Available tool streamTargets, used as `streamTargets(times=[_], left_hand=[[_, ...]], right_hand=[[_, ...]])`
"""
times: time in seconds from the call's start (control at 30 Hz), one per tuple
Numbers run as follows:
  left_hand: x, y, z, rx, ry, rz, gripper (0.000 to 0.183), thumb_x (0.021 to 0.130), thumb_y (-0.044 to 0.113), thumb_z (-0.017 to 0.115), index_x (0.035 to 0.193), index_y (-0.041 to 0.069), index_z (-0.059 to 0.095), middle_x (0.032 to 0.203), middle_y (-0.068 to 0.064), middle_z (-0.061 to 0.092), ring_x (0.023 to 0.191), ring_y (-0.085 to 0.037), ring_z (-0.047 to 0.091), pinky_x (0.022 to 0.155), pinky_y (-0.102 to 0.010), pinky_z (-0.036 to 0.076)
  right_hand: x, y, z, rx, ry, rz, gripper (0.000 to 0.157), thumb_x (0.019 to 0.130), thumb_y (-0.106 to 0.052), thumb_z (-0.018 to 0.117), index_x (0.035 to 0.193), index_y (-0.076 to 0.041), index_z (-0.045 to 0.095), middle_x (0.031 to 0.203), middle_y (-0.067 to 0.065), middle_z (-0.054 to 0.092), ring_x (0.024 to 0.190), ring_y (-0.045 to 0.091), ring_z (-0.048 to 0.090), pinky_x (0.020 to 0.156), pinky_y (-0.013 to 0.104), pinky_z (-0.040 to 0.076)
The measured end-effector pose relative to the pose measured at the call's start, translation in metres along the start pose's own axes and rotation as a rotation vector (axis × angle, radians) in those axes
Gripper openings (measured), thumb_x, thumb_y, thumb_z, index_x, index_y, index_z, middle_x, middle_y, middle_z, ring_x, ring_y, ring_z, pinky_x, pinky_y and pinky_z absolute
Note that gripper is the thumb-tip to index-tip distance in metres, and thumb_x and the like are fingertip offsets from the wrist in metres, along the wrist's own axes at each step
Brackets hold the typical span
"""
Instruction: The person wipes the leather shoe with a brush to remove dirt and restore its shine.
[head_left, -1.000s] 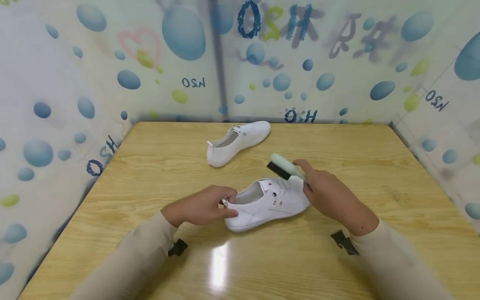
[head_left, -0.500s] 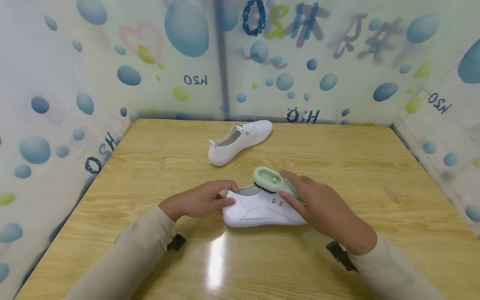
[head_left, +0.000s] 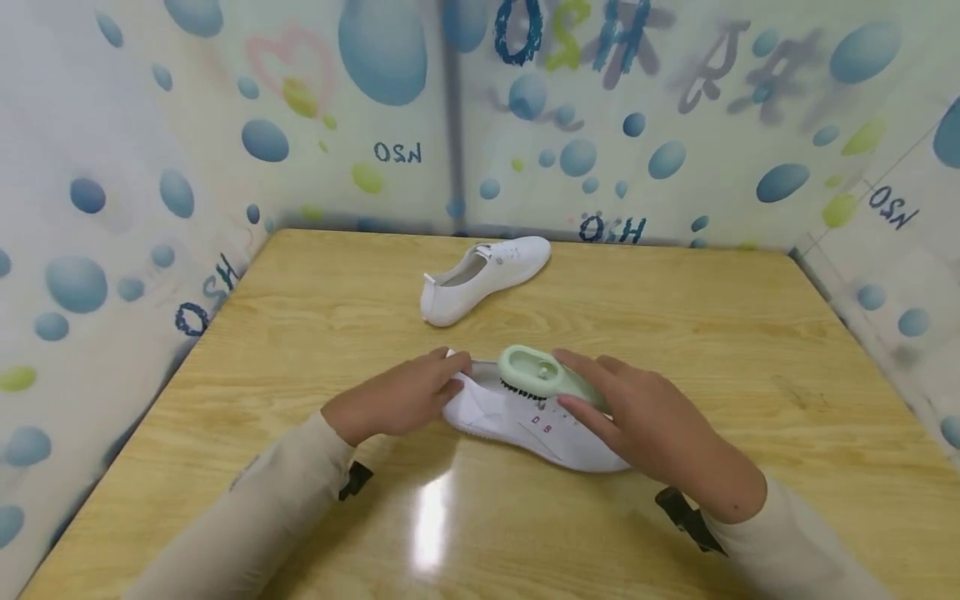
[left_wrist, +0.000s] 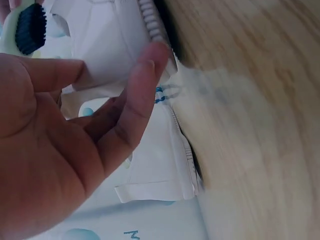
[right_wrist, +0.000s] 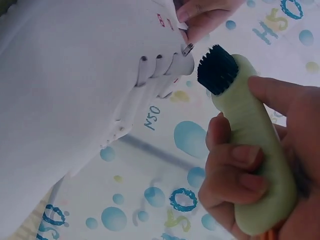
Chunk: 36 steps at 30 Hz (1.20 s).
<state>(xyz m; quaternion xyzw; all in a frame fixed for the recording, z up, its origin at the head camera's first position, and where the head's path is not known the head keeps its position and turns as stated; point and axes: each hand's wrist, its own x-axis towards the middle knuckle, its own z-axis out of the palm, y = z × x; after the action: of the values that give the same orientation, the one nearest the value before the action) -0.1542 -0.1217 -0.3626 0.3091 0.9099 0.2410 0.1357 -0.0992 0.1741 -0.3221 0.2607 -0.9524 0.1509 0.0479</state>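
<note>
A white lace-up shoe (head_left: 510,425) with small red letters on its side lies across the near middle of the table. My left hand (head_left: 401,396) grips it by the heel; in the left wrist view thumb and fingers (left_wrist: 137,95) reach around the heel end. In my right hand (head_left: 648,417) is a pale green shoe brush (head_left: 525,368), gripped round its handle (right_wrist: 267,170). Its dark bristles (right_wrist: 218,70) face the shoe and, in the head view, overlap the tongue by the opening. The toe is partly hidden behind my right hand.
Farther back on the wooden table (head_left: 337,308) sits a second white shoe (head_left: 487,279), toe pointing to the back right. A patterned wall (head_left: 480,175) rises along the far edge, with more wall at both sides.
The brush has come from above the toe to the tongue and opening, moving left and down. The held shoe has swung, its toe now nearer to me and its heel farther away.
</note>
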Motion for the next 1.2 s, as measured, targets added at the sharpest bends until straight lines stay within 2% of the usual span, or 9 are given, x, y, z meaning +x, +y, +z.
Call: streamTargets(times=[0.17, 0.33, 0.53, 0.67, 0.77, 0.83, 0.9, 1.03, 1.2], left_hand=[[0.002, -0.007, -0.003, -0.142, -0.072, 0.021, 0.015, 0.107, 0.014, 0.04, 0.107, 0.018, 0.054, 0.099, -0.004, 0.054, 0.086, -0.015, 0.054, 0.078, -0.03, 0.048], [0.005, -0.013, -0.007, -0.32, -0.139, 0.052, 0.015, 0.108, 0.012, 0.037, 0.105, 0.011, 0.052, 0.099, -0.01, 0.057, 0.073, -0.018, 0.062, 0.07, -0.032, 0.054], [0.012, -0.021, -0.009, -0.47, -0.204, -0.034, 0.018, 0.105, 0.012, 0.033, 0.104, 0.008, 0.051, 0.091, -0.012, 0.063, 0.067, -0.023, 0.066, 0.068, -0.039, 0.056], [0.016, -0.026, -0.007, -0.429, -0.168, -0.077, 0.011, 0.1, 0.022, 0.05, 0.105, 0.012, 0.049, 0.094, -0.008, 0.065, 0.071, -0.02, 0.065, 0.068, -0.035, 0.055], [0.017, -0.026, -0.004, -0.331, -0.14, -0.077, 0.045, 0.088, 0.037, 0.075, 0.113, 0.014, 0.045, 0.102, -0.004, 0.062, 0.081, -0.015, 0.062, 0.073, -0.032, 0.053], [0.018, -0.025, -0.001, -0.265, -0.12, -0.062, 0.066, 0.077, 0.046, 0.084, 0.118, 0.015, 0.043, 0.102, -0.002, 0.061, 0.086, -0.013, 0.06, 0.075, -0.031, 0.05], [0.019, -0.023, 0.001, -0.237, -0.106, -0.053, 0.077, 0.071, 0.048, 0.089, 0.121, 0.015, 0.041, 0.1, -0.002, 0.061, 0.086, -0.013, 0.059, 0.076, -0.03, 0.049], [0.02, -0.022, 0.002, -0.21, -0.087, -0.019, 0.076, 0.069, 0.046, 0.09, 0.119, 0.016, 0.042, 0.098, -0.001, 0.062, 0.084, -0.012, 0.059, 0.076, -0.029, 0.049], [0.02, -0.025, -0.002, -0.258, -0.141, 0.005, 0.072, 0.069, 0.037, 0.092, 0.119, 0.018, 0.044, 0.102, 0.002, 0.064, 0.09, -0.011, 0.061, 0.081, -0.03, 0.049]], right_hand=[[-0.002, -0.003, -0.001, -0.01, -0.055, -0.024, 0.051, 0.098, -0.039, 0.063, 0.146, -0.025, 0.051, 0.106, 0.008, 0.07, 0.077, 0.013, 0.062, 0.067, 0.033, 0.053], [-0.002, -0.003, 0.0, -0.04, -0.116, -0.062, 0.05, 0.097, -0.038, 0.064, 0.145, -0.027, 0.053, 0.106, 0.011, 0.071, 0.083, 0.018, 0.068, 0.071, 0.039, 0.056], [-0.001, 0.0, 0.001, -0.054, -0.12, -0.076, 0.049, 0.097, -0.039, 0.064, 0.144, -0.029, 0.054, 0.106, 0.009, 0.071, 0.082, 0.018, 0.068, 0.071, 0.04, 0.056], [0.001, 0.002, 0.007, -0.064, -0.106, -0.09, 0.05, 0.097, -0.039, 0.064, 0.145, -0.03, 0.053, 0.101, 0.006, 0.068, 0.075, 0.012, 0.062, 0.067, 0.036, 0.054], [0.003, 0.003, 0.013, -0.084, -0.041, -0.12, 0.051, 0.095, -0.034, 0.068, 0.143, -0.025, 0.055, 0.095, 0.005, 0.067, 0.066, 0.01, 0.056, 0.061, 0.032, 0.05], [0.004, 0.003, 0.016, -0.09, 0.003, -0.131, 0.049, 0.092, -0.031, 0.07, 0.139, -0.02, 0.058, 0.094, 0.006, 0.068, 0.063, 0.01, 0.055, 0.059, 0.031, 0.049], [0.005, 0.003, 0.019, -0.081, 0.029, -0.135, 0.044, 0.09, -0.028, 0.072, 0.132, -0.018, 0.062, 0.094, 0.004, 0.069, 0.064, 0.01, 0.055, 0.059, 0.031, 0.049], [0.01, 0.0, 0.024, -0.075, 0.067, -0.166, 0.039, 0.088, -0.03, 0.075, 0.125, -0.017, 0.068, 0.09, 0.0, 0.065, 0.063, 0.008, 0.05, 0.057, 0.027, 0.045], [0.019, -0.011, 0.03, -0.104, 0.07, -0.237, 0.041, 0.09, -0.036, 0.074, 0.127, -0.02, 0.069, 0.089, 0.0, 0.063, 0.06, 0.006, 0.045, 0.052, 0.022, 0.04]])
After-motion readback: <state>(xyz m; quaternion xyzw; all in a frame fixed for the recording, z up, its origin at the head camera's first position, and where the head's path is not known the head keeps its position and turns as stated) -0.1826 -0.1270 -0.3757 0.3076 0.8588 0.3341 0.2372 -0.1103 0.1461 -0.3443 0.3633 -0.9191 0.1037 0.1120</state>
